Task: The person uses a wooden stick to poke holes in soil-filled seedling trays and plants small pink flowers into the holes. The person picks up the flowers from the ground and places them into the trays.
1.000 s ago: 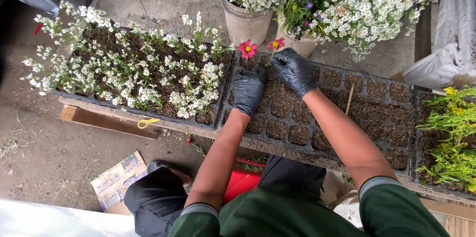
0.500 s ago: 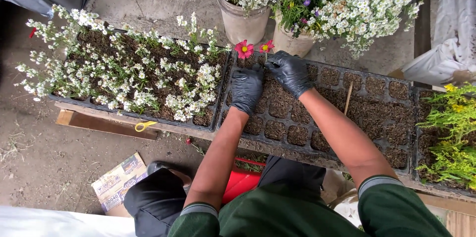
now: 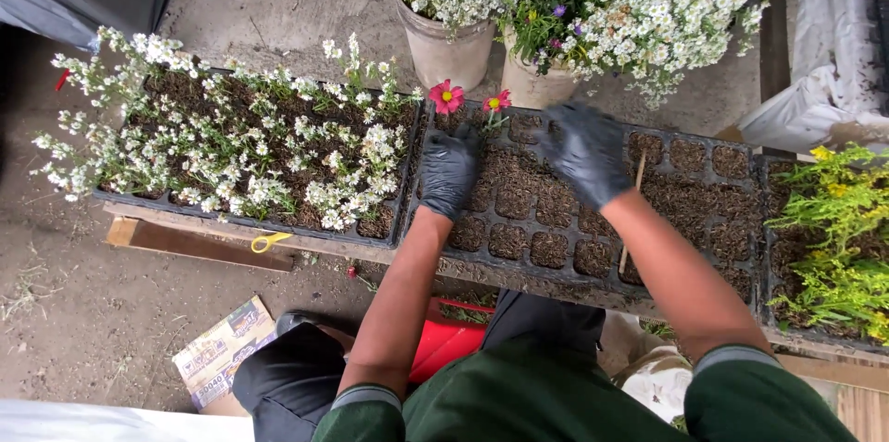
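Note:
A black seedling tray (image 3: pixel 685 286) filled with brown soil lies in front of me. Two pink flowers (image 3: pixel 446 96) (image 3: pixel 497 101) stand in its far left cells. My left hand (image 3: pixel 448 172), in a black glove, rests flat on the soil just below the first pink flower and holds nothing. My right hand (image 3: pixel 587 153), also gloved and blurred, hovers over the tray's middle with fingers spread. A thin wooden stick (image 3: pixel 632 211) lies on the soil just to its right.
A tray of white flowers (image 3: pixel 231 141) sits to the left, a tray of yellow-green plants (image 3: pixel 838 238) to the right. Two pots of white and yellow flowers (image 3: pixel 443 49) (image 3: pixel 532 86) stand behind. Yellow scissors (image 3: pixel 269 240), wooden planks, a cardboard box (image 3: pixel 222 340) and a red object (image 3: pixel 449 338) lie below.
My right hand has left the second pink flower and moved right, towards the stick. My left hand has stayed on the soil. The view has shifted slightly.

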